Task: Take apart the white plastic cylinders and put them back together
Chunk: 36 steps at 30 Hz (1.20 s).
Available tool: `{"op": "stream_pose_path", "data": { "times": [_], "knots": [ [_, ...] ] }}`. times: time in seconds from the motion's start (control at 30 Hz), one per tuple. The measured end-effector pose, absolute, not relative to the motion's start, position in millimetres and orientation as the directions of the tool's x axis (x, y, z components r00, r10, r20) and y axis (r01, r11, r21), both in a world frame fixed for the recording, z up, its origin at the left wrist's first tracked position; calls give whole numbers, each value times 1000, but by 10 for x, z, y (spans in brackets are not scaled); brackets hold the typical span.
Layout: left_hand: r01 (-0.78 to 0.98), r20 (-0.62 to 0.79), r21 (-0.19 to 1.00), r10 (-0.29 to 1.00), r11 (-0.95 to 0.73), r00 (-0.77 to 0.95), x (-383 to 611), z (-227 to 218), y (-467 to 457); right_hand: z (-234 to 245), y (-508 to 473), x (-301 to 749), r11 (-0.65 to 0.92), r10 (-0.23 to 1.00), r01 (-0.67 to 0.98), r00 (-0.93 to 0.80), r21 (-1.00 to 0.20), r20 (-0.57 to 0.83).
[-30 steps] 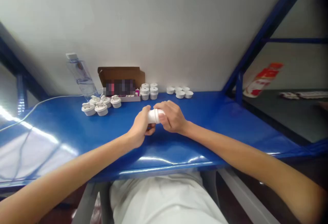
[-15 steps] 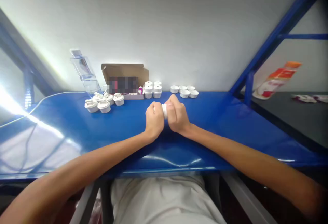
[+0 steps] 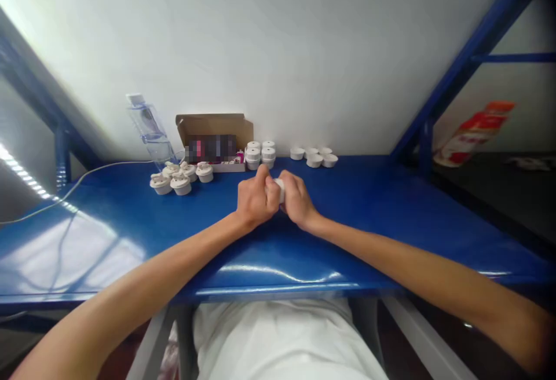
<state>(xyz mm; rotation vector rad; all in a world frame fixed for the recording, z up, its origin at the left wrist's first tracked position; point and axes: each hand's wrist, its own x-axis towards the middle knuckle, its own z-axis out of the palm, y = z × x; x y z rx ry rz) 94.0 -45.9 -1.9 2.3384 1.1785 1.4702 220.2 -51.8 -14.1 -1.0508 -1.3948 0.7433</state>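
Over the middle of the blue table, my left hand (image 3: 258, 197) and my right hand (image 3: 298, 199) meet, both closed around one small white round plastic piece (image 3: 282, 190). Only a narrow strip of it shows between the fingers; the rest is covered. Behind my left hand are stacked white round plastic cases (image 3: 253, 155). Several open white cups (image 3: 314, 160) sit farther back to the right. To the left stands a group of white cups topped with white fittings (image 3: 180, 183).
An open cardboard box (image 3: 212, 122) leans near the wall at the back. Beside it stands a clear bottle (image 3: 152, 131). A white cable (image 3: 82, 177) crosses the table's left side. Blue frame bars (image 3: 460, 64) slope upward at both sides, with a red-and-white bottle (image 3: 473, 134) beyond the right one.
My left hand has turned on the white piece, its thumb and knuckles now higher. My right hand's fingers have shifted around it. The view has moved slightly.
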Motion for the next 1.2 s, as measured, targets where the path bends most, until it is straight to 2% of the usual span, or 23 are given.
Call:
{"op": "stream_pose_path", "data": {
  "times": [0.1, 0.23, 0.33, 0.47, 0.57, 0.67, 0.77, 0.87, 0.97, 1.03, 1.1, 1.2],
  "knots": [
    [526, 696, 478, 669, -703, 261, 904, -30, -399, -128, -506, 2209, 360, 925, 177, 58, -916, 374],
    [396, 730, 537, 646, -745, 224, 897, 21, -373, -2, -561, 2248, 462, 879, 258, -5, -849, 477],
    [249, 678, 664, 709, -705, 195, 922, 90, -434, 84, -634, 2309, 549, 818, 336, -29, -765, 574],
    [67, 487, 856, 842, -513, 231, 946, 174, -539, 100, -674, 2422, 684, 694, 401, -100, -610, 713],
    [-3, 456, 883, 858, -469, 237, 939, 219, -568, 90, -657, 2493, 773, 589, 408, -175, -486, 789],
    [-8, 472, 875, 850, -484, 235, 923, 236, -573, 104, -647, 2526, 814, 531, 389, -201, -430, 823],
    [30, 506, 850, 831, -526, 232, 901, 226, -579, 137, -667, 2516, 796, 570, 362, -184, -484, 801],
    [124, 580, 775, 775, -619, 251, 872, 208, -564, 151, -669, 2484, 688, 720, 273, -136, -673, 681],
    [286, 654, 588, 653, -756, 381, 843, 181, -501, 113, -572, 2486, 497, 868, 136, -108, -857, 486],
    [376, 636, 440, 579, -815, 511, 830, 154, -444, 71, -446, 2541, 374, 925, 137, -123, -917, 359],
    [441, 572, 351, 562, -826, 598, 821, 122, -389, 38, -289, 2645, 329, 944, 258, -110, -908, 311],
    [554, 471, 288, 619, -781, 628, 800, 74, -326, 15, -27, 2848, 371, 885, 537, 42, -758, 464]
  ]
}}
